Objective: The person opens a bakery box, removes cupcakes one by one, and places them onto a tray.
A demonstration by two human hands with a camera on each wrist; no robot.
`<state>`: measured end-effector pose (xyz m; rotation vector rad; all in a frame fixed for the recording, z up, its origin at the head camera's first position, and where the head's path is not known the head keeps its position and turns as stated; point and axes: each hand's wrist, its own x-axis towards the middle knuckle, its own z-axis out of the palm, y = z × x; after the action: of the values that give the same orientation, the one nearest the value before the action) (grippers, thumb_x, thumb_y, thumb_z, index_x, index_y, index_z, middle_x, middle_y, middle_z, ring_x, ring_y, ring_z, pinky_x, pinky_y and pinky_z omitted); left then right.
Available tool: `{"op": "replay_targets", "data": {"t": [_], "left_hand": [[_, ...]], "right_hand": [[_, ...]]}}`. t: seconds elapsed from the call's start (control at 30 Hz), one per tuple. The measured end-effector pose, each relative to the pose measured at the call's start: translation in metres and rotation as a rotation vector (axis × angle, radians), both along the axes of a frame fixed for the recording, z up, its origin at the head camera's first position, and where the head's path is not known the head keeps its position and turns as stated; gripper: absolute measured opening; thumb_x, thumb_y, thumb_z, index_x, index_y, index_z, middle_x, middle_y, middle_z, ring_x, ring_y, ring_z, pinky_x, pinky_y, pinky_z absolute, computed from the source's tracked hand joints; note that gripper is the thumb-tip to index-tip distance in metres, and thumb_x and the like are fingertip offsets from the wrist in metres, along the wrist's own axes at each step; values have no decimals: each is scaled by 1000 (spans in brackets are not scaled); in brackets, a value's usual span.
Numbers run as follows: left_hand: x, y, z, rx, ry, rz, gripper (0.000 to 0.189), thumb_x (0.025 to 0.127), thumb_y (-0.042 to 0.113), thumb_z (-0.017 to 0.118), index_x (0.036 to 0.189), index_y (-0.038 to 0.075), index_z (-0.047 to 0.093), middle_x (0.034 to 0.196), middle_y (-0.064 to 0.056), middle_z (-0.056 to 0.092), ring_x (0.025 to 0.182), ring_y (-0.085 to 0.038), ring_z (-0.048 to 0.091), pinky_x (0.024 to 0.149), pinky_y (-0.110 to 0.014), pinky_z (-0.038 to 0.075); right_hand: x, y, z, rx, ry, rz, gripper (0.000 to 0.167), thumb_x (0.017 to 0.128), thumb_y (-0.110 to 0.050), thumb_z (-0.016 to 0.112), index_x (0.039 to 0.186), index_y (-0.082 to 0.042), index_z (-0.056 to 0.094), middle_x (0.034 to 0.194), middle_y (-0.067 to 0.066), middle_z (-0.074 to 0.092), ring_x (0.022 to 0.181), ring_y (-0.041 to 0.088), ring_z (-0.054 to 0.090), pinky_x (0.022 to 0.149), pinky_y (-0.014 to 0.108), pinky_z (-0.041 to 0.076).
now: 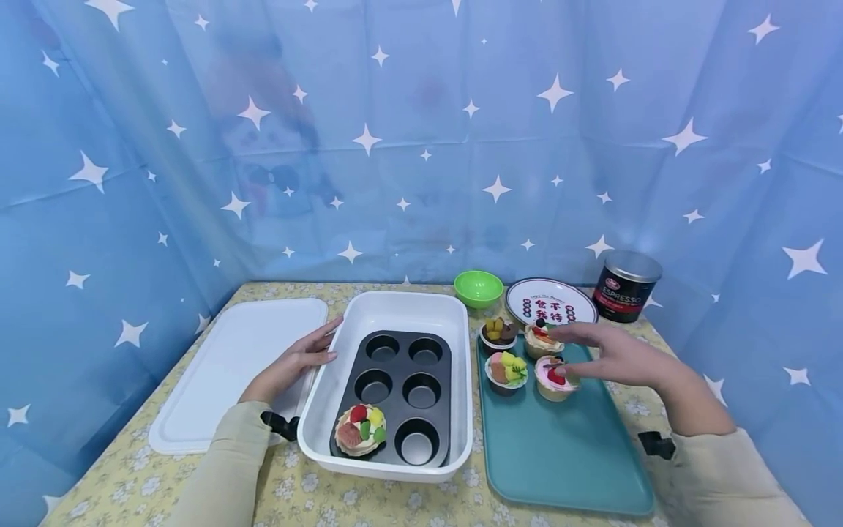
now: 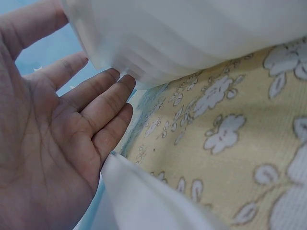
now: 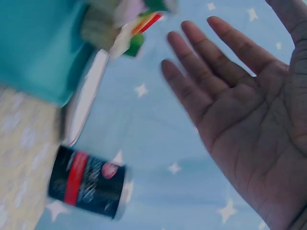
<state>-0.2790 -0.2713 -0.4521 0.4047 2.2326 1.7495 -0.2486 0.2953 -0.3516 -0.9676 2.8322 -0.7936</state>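
Note:
A dark muffin tin (image 1: 397,380) lies inside a white plastic bin (image 1: 467,366). In its front left cup sits a fruit-topped cupcake (image 1: 360,430); the other cups hold nothing. My left hand (image 1: 299,362) rests with extended fingers against the bin's left wall, fingertips at the outer side in the left wrist view (image 2: 96,100). Over the teal tray's (image 1: 560,446) back part, my right hand (image 1: 615,355) hovers with spread fingers, holding nothing. Its fingertips overlap a pink-topped cupcake (image 1: 553,382) and a berry-topped cupcake (image 1: 536,344). Beside these stand a yellow-and-pink fruit cupcake (image 1: 506,372) and a chocolate cupcake (image 1: 498,333).
A white lid (image 1: 230,366) lies left of the bin. Behind the tray are a green bowl (image 1: 478,289), a plate with red lettering (image 1: 552,300) and a black espresso can (image 1: 626,287). A blue star-patterned curtain (image 1: 421,146) encloses the floral-covered table.

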Motion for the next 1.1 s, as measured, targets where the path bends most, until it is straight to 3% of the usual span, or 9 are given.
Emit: {"op": "replay_targets", "data": {"t": [0.33, 0.53, 0.8, 1.1], "left_hand": [[0, 1, 0, 0, -6, -3, 75, 97, 28, 64, 160, 40, 25, 165, -3, 25, 150, -31, 26, 117, -59, 21], [0, 1, 0, 9, -2, -8, 75, 97, 29, 64, 160, 39, 25, 165, -3, 25, 149, -31, 27, 117, -59, 22], [0, 1, 1, -9, -2, -2, 75, 96, 33, 65, 159, 41, 26, 165, -3, 26, 149, -31, 28, 116, -59, 24], [0, 0, 1, -3, 12, -9, 72, 97, 29, 64, 158, 42, 28, 163, -3, 29, 148, -30, 30, 116, -58, 27]], "right_hand": [[2, -88, 16, 30, -61, 207, 62, 90, -46, 74, 142, -17, 58, 139, -1, 60, 127, 21, 57, 101, 51, 48], [-1, -153, 16, 87, -80, 391, 66, 92, -52, 70, 146, -20, 53, 144, -3, 56, 130, 13, 54, 106, 41, 45], [3, -232, -5, 210, -128, 560, 73, 93, -53, 68, 151, -15, 46, 149, -3, 50, 134, 12, 50, 105, 29, 44], [13, -267, -25, 239, -158, 603, 75, 90, -52, 71, 151, -15, 47, 148, -5, 50, 133, 5, 47, 108, 27, 41]]}}
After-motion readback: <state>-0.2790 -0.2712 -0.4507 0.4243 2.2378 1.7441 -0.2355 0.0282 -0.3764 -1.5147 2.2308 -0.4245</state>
